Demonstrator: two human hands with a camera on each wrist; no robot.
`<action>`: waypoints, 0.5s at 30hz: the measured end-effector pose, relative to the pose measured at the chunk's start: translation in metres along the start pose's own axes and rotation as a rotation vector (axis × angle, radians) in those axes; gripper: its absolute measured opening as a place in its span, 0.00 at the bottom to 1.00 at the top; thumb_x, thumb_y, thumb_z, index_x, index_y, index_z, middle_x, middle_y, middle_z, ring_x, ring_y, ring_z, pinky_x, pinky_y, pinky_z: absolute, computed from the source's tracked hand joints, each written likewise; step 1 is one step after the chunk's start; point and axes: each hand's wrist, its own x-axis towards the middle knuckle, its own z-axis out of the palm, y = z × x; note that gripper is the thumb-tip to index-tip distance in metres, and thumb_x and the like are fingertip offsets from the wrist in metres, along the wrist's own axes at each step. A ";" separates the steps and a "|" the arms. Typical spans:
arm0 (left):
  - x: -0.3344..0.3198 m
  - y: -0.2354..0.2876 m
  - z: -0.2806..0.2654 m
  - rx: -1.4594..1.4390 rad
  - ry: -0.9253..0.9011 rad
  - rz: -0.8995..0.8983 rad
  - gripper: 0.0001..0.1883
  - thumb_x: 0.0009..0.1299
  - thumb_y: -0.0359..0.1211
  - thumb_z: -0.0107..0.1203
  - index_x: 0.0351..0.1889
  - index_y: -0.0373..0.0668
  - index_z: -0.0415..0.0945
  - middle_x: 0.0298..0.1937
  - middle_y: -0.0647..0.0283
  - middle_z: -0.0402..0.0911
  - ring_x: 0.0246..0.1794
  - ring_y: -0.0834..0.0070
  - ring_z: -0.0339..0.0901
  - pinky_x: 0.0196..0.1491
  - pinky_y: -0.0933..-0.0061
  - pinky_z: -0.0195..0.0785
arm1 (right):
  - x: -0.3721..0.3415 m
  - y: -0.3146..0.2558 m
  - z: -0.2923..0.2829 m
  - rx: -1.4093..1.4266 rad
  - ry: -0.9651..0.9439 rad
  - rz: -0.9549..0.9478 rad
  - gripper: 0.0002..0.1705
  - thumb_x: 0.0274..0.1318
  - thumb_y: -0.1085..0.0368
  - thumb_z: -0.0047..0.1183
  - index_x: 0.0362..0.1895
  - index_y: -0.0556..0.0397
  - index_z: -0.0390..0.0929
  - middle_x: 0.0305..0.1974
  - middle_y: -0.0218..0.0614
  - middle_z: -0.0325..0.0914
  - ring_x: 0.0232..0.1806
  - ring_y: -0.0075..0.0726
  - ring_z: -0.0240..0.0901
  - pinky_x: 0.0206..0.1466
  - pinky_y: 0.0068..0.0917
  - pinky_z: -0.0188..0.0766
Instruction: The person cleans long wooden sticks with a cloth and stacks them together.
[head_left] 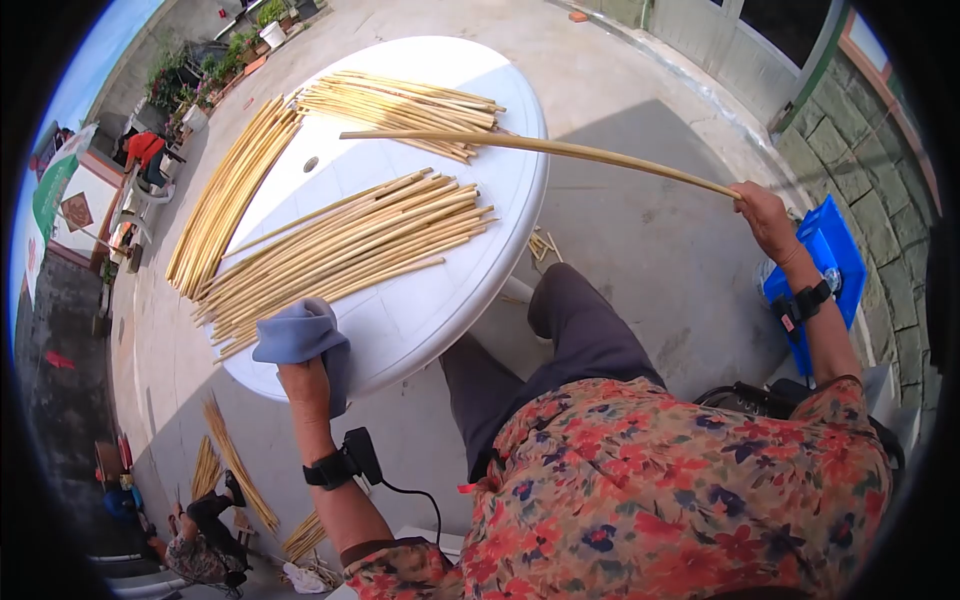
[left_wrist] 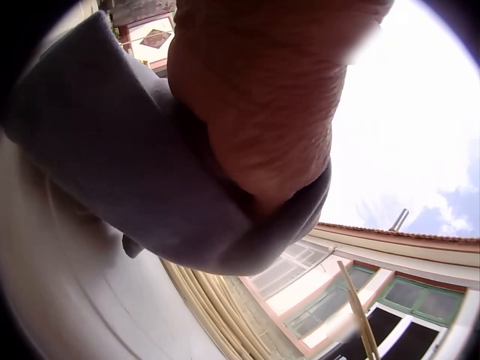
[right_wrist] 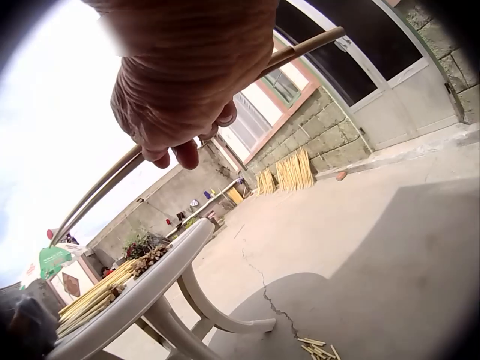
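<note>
My right hand (head_left: 768,222) grips long tan stalks (head_left: 560,148) by one end, out to the right of the table; they slant up across its far edge. Side by side, two lengths of them show past the right hand (right_wrist: 199,97) in the right wrist view. A grey-blue cloth (head_left: 300,335) is bunched around my left hand (head_left: 308,385), which holds it over the table's near left edge; the cloth (left_wrist: 127,150) hides the fingers. Next to the cloth lies a spread bundle of similar stalks (head_left: 350,250) on the round white table (head_left: 400,320).
Two more stalk bundles lie on the table, one along the left (head_left: 235,190) and one at the back (head_left: 400,105). Short cut pieces (head_left: 543,246) are on the ground below. A blue container (head_left: 830,255) stands by my right arm. Another person (head_left: 205,540) sits at lower left.
</note>
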 end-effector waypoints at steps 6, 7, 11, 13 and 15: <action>0.008 0.045 0.032 -1.238 0.219 -0.355 0.20 0.70 0.43 0.41 0.54 0.41 0.60 0.51 0.63 0.65 0.51 0.74 0.63 0.54 0.72 0.59 | 0.050 -0.123 0.066 1.209 -0.452 0.460 0.16 0.63 0.57 0.35 0.47 0.51 0.69 0.23 0.25 0.67 0.19 0.14 0.51 0.24 0.12 0.54; 0.005 0.052 0.035 -1.349 0.187 -0.370 0.21 0.69 0.45 0.41 0.54 0.41 0.60 0.51 0.64 0.65 0.51 0.74 0.64 0.55 0.72 0.59 | 0.062 -0.144 0.075 1.271 -0.489 0.438 0.17 0.63 0.57 0.34 0.48 0.52 0.68 0.23 0.25 0.67 0.18 0.13 0.52 0.23 0.12 0.54; -0.011 0.072 0.047 -1.258 0.164 -0.272 0.22 0.68 0.46 0.43 0.54 0.41 0.59 0.49 0.65 0.66 0.49 0.75 0.65 0.54 0.73 0.60 | 0.096 -0.207 0.106 1.584 -0.652 0.312 0.19 0.63 0.56 0.32 0.50 0.53 0.65 0.25 0.27 0.69 0.17 0.12 0.53 0.19 0.10 0.53; -0.012 0.070 0.053 -1.282 0.173 -0.303 0.22 0.68 0.45 0.44 0.53 0.41 0.60 0.49 0.65 0.66 0.48 0.76 0.65 0.53 0.74 0.60 | 0.110 -0.228 0.114 1.645 -0.762 0.252 0.19 0.64 0.55 0.31 0.49 0.55 0.65 0.27 0.29 0.70 0.16 0.12 0.56 0.18 0.10 0.53; -0.008 0.066 0.063 -1.370 0.146 -0.356 0.20 0.68 0.44 0.45 0.52 0.41 0.61 0.48 0.65 0.66 0.47 0.77 0.65 0.52 0.74 0.61 | 0.120 -0.243 0.124 1.623 -0.765 0.187 0.20 0.64 0.55 0.31 0.50 0.56 0.64 0.29 0.30 0.71 0.16 0.12 0.56 0.18 0.09 0.54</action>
